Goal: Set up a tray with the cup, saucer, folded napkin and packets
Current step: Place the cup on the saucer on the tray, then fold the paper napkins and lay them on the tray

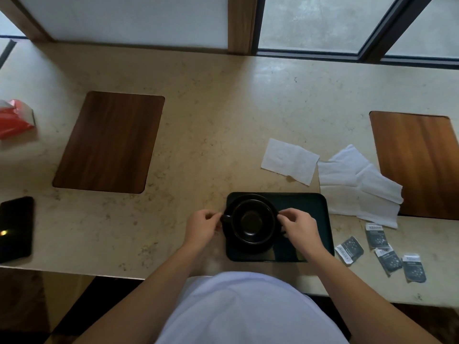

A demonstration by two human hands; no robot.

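the black rectangular tray [310,207] lies near the counter's [211,120] front edge, its right half bare. the glossy black cup [252,222] sits on its saucer [248,248] at the tray's left end. the left hand [202,225] pinches the cup's handle; the right hand [299,225] has curled fingers touching the rim. white napkins [357,184] and dark packets [380,252] lie right of the tray.

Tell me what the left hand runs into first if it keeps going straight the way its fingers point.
The left hand points rightward at the cup's handle, which it would meet at once; its fingertips look at or nearly on it already. The cup sits on the saucer.
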